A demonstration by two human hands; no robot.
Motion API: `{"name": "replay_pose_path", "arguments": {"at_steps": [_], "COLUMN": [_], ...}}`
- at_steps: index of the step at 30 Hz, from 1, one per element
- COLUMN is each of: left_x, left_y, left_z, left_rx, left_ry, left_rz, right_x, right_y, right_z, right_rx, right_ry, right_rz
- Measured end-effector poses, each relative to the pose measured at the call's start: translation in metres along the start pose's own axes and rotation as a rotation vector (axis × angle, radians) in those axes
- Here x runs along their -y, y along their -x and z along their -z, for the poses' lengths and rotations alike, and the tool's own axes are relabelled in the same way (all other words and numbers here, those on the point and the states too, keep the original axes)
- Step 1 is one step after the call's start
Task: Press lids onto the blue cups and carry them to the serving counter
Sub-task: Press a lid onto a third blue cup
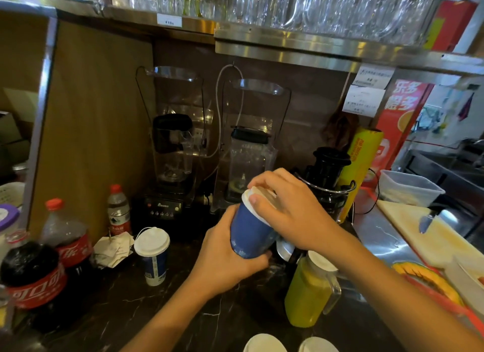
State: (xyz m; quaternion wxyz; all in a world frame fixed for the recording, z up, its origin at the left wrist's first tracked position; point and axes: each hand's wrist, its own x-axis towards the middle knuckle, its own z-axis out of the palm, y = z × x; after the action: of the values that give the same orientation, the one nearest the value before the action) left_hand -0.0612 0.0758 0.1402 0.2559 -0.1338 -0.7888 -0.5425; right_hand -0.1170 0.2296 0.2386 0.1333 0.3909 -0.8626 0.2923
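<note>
Blue cup (250, 230) tilted, gripped within left hand (226, 257) fingers, right hand (290, 207) fingers curled over its white lid (258, 203).

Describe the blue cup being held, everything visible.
The held blue cup looks like paper, plain blue with pale scuffs near its base. It is lifted off the dark counter and tilted, top leaning away. A white lid sits on its rim; whether it is fully seated cannot be told. The left hand grips the lower body, fingers wrapped around the base. The right hand covers the lid, thumb on its edge.
</note>
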Motion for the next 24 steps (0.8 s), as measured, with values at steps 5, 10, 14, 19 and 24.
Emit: {"name": "replay_pose_path", "arguments": {"at_steps": [5,10,14,19,24], "left_x": [0.001,-0.009,-0.013,-0.008,0.003], "left_y": [0.001,-0.006,-0.012,-0.014,-0.017], "left_z": [0.001,0.019,0.027,0.025,0.021], "left_rx": [0.03,0.19,0.328,0.251,-0.009], "left_ry": [0.002,-0.003,0.078,0.04,-0.222], "left_rz": [-0.034,-0.052,-0.033,-0.075,-0.069], "right_x": [0.006,0.006,0.0,-0.01,-0.001], "right_y": [0.004,0.016,0.017,0.011,0.008], "right_z": [-0.004,-0.006,-0.004,0.003,-0.013], "right_rx": [0.055,-0.052,-0.087,-0.039,0.019], "right_ry": [-0.068,-0.072,-0.131,-0.045,-0.216], "right_rz": [-0.057,0.068,0.213,0.297,-0.12]}}
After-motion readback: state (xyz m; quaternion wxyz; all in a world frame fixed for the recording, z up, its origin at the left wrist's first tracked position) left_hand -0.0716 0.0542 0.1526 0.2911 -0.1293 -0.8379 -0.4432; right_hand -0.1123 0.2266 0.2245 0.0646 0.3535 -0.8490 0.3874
